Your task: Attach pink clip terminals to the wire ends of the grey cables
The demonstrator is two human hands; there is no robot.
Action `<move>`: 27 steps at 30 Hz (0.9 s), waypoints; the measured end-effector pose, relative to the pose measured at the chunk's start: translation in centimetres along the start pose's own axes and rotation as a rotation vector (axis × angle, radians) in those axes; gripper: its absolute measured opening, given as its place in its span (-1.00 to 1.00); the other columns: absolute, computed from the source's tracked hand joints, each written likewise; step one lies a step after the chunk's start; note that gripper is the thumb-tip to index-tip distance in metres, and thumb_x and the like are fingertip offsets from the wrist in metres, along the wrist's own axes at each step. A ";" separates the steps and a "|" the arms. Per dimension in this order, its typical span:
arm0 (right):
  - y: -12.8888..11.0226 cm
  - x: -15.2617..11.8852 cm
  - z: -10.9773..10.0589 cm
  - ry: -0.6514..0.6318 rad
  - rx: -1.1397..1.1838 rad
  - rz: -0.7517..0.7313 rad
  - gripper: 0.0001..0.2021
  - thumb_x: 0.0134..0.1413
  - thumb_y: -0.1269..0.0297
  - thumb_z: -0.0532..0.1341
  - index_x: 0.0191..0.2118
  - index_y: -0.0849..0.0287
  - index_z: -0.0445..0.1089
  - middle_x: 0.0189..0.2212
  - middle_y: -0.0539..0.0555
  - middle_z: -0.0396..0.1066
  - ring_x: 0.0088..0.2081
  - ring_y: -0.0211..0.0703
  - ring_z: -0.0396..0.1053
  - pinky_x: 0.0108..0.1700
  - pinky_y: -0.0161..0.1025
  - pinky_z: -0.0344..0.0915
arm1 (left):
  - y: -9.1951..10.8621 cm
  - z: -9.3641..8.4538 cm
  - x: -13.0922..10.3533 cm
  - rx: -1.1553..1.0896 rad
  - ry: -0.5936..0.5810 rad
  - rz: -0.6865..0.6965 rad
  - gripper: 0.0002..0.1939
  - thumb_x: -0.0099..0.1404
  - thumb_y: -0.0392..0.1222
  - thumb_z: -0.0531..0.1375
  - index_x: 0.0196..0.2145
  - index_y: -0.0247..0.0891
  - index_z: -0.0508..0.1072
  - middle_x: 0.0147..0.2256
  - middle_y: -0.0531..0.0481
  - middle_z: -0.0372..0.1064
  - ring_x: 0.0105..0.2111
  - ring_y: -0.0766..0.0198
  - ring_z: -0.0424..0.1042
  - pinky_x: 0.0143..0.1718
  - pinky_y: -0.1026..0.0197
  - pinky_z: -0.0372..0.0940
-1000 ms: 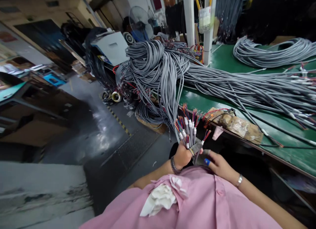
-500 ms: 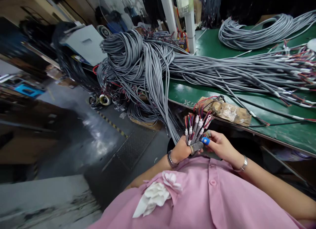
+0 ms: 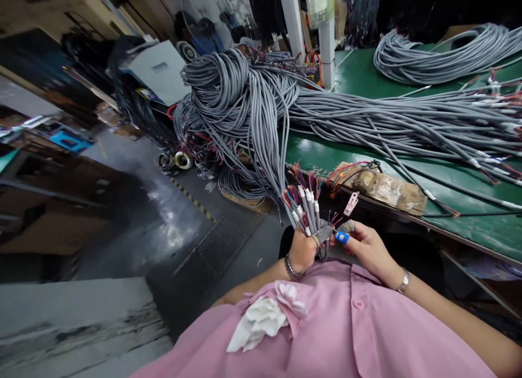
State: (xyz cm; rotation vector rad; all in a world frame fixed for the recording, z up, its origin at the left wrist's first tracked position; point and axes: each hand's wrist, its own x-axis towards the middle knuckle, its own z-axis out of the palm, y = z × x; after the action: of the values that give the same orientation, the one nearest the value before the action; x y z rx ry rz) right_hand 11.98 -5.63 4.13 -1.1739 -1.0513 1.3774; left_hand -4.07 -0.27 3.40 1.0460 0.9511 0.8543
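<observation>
My left hand (image 3: 304, 248) is wrapped round a bundle of grey cable ends (image 3: 310, 209), with white sleeves and fanned coloured wires pointing up. A grey cover is on its thumb. Close on its right, my right hand (image 3: 369, 250) pinches at a short cable end with thin coloured wires (image 3: 335, 220); blue tape is on a finger and a grey cover on another. Just above my right hand stands a small pink clip (image 3: 351, 204); what holds it is unclear. Long grey cables hang from the bench edge behind the bundle.
A green bench (image 3: 465, 225) carries a long run of grey cables (image 3: 367, 114), a coiled bundle (image 3: 432, 57) and a taped wooden block (image 3: 381, 187) at its front edge. A pale box (image 3: 157, 70) and a fan (image 3: 206, 19) stand at the back left.
The wire ends in my left hand are spread wider and sit further left of my right hand. The pink clip now shows above my right hand. The whole view has shifted slightly.
</observation>
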 end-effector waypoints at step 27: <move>0.4 0.6 0.4 0.134 0.026 -0.003 -0.78 0.05 0.11 0.30 -0.33 0.15 0.37 -0.52 -0.04 0.38 -0.54 -0.30 0.27 -0.49 -0.32 0.21 | 2.0 0.6 -0.8 0.191 -0.123 -0.026 -0.66 0.11 0.02 0.30 -0.56 -0.35 0.48 -0.62 -0.06 0.40 -0.59 0.28 0.39 -0.51 0.26 0.29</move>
State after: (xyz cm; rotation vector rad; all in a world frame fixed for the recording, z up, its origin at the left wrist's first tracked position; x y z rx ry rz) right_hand 11.48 -5.10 3.74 -1.2275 -0.9375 1.2885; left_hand -4.05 -0.61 5.65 1.2328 0.9530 0.6788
